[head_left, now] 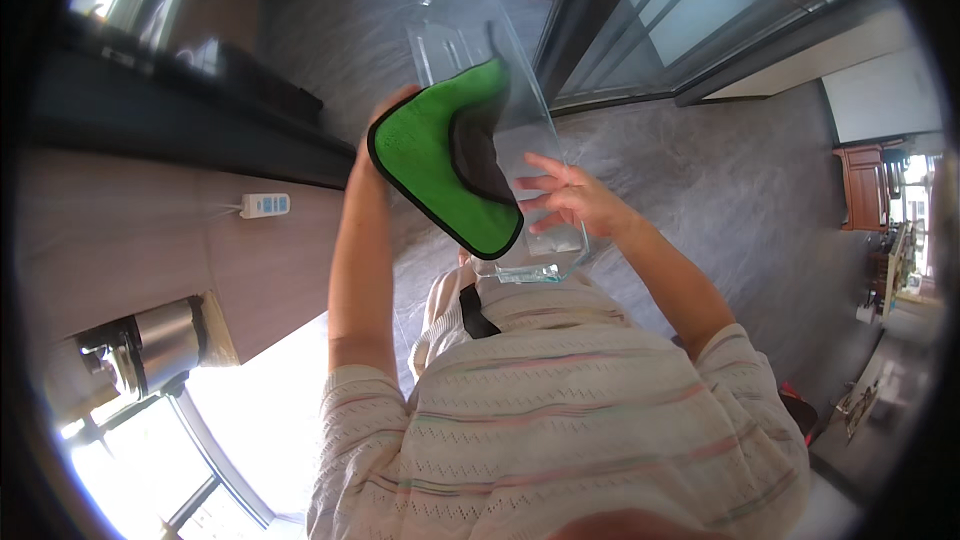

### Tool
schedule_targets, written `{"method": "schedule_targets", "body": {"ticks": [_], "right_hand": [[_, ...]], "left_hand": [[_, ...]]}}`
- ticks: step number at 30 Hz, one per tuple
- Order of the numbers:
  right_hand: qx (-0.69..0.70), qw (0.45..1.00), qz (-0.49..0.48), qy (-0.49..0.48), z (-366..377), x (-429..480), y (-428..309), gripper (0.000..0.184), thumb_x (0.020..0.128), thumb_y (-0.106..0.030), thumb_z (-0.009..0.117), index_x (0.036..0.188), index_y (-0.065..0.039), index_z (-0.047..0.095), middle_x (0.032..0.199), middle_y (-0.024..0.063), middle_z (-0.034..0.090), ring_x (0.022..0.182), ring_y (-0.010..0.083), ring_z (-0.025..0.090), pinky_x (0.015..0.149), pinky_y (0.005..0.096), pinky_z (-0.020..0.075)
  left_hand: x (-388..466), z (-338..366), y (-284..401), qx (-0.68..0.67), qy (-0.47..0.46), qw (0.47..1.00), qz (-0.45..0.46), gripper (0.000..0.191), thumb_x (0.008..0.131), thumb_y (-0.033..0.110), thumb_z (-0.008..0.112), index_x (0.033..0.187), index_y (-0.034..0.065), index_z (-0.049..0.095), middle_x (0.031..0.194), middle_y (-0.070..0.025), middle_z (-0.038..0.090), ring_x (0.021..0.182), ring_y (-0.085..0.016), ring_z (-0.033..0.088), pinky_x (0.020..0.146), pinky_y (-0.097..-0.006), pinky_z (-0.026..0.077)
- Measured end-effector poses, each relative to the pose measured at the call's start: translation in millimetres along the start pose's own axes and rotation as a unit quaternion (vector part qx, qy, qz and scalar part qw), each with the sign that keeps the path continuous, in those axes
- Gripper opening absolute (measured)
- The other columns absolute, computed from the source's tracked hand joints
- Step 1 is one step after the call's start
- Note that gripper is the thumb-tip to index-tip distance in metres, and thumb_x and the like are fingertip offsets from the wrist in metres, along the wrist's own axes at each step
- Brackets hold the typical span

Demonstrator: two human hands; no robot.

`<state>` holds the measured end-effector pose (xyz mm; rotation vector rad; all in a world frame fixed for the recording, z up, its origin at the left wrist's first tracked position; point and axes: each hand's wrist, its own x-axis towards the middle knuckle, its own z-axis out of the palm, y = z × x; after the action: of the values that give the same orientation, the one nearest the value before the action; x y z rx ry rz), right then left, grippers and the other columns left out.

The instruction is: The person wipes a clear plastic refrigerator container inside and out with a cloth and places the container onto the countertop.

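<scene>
A green microfibre cloth point(427, 157) with black edging and a grey underside is folded over at the middle of the view. My left hand point(388, 106) is at its upper left edge; the cloth hides most of the fingers, so their grip cannot be seen. Behind the cloth, a clear plastic or glass bin point(536, 97) slants from the upper middle down to my waist, its left edge beside my left hand. My right hand point(559, 196) has its fingers spread over the bin's right part, near the cloth, with nothing held.
Grey marbled floor point(675, 165) spreads below. A dark-framed glass door point(645, 22) stands at the upper right. On the left, a white power strip point(265, 205) and a metal appliance point(161, 341) are on a brownish surface. Wooden furniture point(862, 187) stands far right.
</scene>
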<state>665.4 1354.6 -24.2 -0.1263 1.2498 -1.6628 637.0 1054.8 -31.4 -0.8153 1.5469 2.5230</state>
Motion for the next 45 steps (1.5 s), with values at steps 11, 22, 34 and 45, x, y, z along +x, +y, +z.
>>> {"method": "schedule_targets", "body": {"ticks": [11,22,34,45], "right_hand": [[-0.080,0.994,0.038,0.055,33,5,-5,0.072,0.075,0.002,0.046,0.137,0.000,0.010,0.125,0.0214,0.038,0.100,0.0286,0.052,0.071,0.0353,0.0516],[-0.116,0.990,0.085,-0.004,58,-4,-10,0.072,0.071,0.005,0.044,0.137,-0.001,0.015,0.129,0.0275,0.036,0.109,0.0331,0.050,0.079,0.0347,0.0468],[-0.060,0.993,0.087,-0.052,47,11,-14,0.071,0.067,0.007,0.043,0.134,0.003,0.020,0.122,0.0239,0.044,0.102,0.0255,0.054,0.081,0.0287,0.0451],[-0.055,0.987,0.096,-0.117,58,13,-24,0.066,0.069,0.006,0.044,0.133,0.000,0.028,0.122,0.0186,0.046,0.103,0.0245,0.054,0.079,0.0332,0.0485]], "left_hand": [[-47,42,-49,0.806,-0.108,0.505,0.288,0.058,0.083,0.042,0.048,0.126,0.0051,0.040,0.135,-0.0157,0.031,0.128,-0.032,0.022,0.103,-0.0508,0.015],[15,8,-16,0.822,0.058,0.516,0.232,0.037,0.081,0.031,0.052,0.106,0.0053,0.055,0.112,-0.0111,0.048,0.111,-0.028,0.039,0.093,-0.0479,0.029],[-64,-17,9,0.494,-0.018,0.818,0.294,0.022,0.073,0.014,0.067,0.092,0.0037,0.063,0.075,-0.0076,0.063,0.066,-0.015,0.058,0.063,-0.0279,0.048],[17,-77,77,0.180,0.035,0.936,0.300,0.037,0.077,0.016,0.065,0.108,0.0000,0.056,0.098,-0.0105,0.062,0.086,-0.015,0.059,0.076,-0.0250,0.045]]}}
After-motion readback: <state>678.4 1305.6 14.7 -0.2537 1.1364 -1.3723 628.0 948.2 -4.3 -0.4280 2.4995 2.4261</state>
